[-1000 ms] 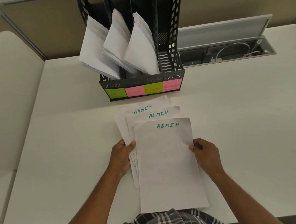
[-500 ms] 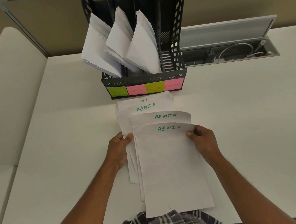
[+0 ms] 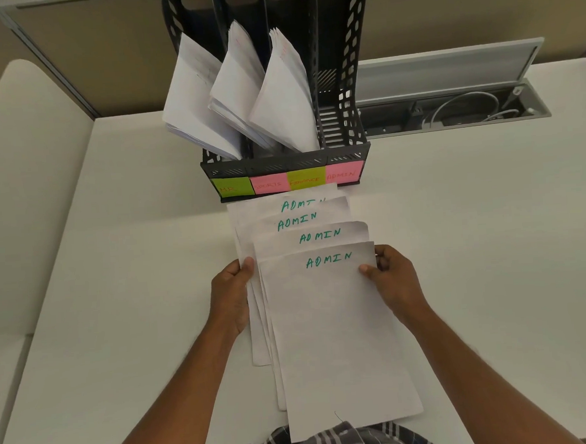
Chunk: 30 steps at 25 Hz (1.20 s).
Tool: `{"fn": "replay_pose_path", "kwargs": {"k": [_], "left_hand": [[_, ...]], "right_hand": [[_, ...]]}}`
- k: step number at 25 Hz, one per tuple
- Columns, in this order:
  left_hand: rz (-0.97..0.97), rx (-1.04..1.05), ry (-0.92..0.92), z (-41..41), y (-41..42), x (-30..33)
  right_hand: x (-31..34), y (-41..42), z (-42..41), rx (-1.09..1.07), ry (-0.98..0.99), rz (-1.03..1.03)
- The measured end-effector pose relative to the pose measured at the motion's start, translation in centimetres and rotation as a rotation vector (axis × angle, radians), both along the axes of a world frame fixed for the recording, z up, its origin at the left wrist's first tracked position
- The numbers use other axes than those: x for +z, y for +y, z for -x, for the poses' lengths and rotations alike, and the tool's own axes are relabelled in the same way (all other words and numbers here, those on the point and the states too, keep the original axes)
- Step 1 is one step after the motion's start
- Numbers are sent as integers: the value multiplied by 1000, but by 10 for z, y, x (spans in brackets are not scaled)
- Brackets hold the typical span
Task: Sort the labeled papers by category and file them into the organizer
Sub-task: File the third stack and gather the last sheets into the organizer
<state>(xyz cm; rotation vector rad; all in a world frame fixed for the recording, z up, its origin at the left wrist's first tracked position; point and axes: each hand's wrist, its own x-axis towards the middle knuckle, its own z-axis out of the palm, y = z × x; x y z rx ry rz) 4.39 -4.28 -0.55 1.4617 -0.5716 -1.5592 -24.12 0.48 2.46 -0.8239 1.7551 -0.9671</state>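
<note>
From the head view, we hold a fanned pile of papers (image 3: 328, 322) on the white counter (image 3: 475, 245), just in front of the black organizer (image 3: 341, 81). Our left hand (image 3: 231, 294) has its grip on the pile's left edge, and our right hand (image 3: 394, 280) pinches the top sheet's right edge. The sheets are staggered, so we judge that lifting them unsquared could let lower ones slide out or catch on a divider. Four sheets read "ADMIN" in green. The sticky labels (image 3: 289, 181) read "HR", something unclear, "FINANCE", "ADMIN"; the ADMIN slot looks unfilled.
</note>
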Motion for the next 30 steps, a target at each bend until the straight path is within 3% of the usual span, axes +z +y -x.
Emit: {"fn": "replay_pose_path", "kwargs": {"k": [6,13,23,26,30], "left_hand": [[5,-63,33,-2,-6,2],[-10,37,94,-2,-9,-7],[-36,142,206,3,-18,-2],[-72,37,95,3,-13,-1],[-167,-268,-53,0,13,-2]], "right_hand": [[-4,0,2,63,32,-101],[-10,4,2,156,230,-198],[-7,3,-5,98,382,-242],[-7,3,-5,59,351,-254],[-5,10,-10,15,386,-225]]}}
